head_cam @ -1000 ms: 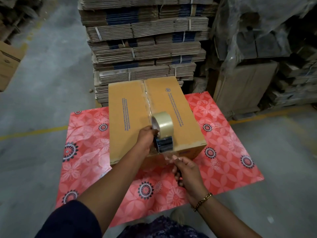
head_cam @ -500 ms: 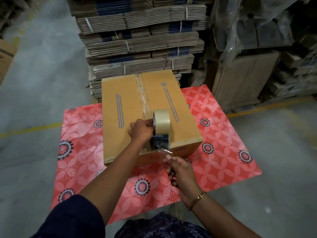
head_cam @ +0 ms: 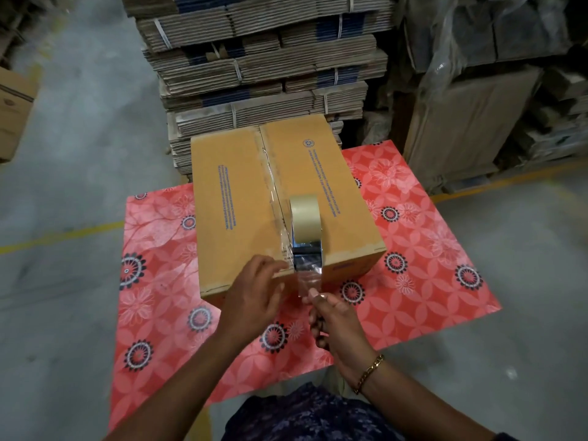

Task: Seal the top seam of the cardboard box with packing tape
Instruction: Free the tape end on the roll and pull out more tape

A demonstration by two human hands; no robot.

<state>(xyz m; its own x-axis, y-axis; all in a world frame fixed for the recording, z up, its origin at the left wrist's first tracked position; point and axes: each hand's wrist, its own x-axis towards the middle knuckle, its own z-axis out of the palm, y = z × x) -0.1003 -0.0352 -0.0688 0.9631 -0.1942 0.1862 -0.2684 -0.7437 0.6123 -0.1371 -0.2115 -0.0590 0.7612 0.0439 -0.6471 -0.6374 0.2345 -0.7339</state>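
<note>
A closed brown cardboard box with blue print stands on a red flowered table. Its top seam runs away from me, with clear tape lying along its near half. A tape dispenser with a tan roll stands upright on the box top, just right of the seam near the front edge. Clear tape runs from it down over the front edge. My right hand pinches the tape's free end below the edge. My left hand lies with spread fingers on the box's front edge, left of the dispenser.
Strapped stacks of flattened cardboard rise right behind the box. Wrapped pallets and a large carton stand at the right. Another box sits at the far left on the grey concrete floor with a yellow line.
My left hand has let go of the dispenser and dropped to the box's front edge. The dispenser now stands alone. My right hand still pulls the tape end downward.
</note>
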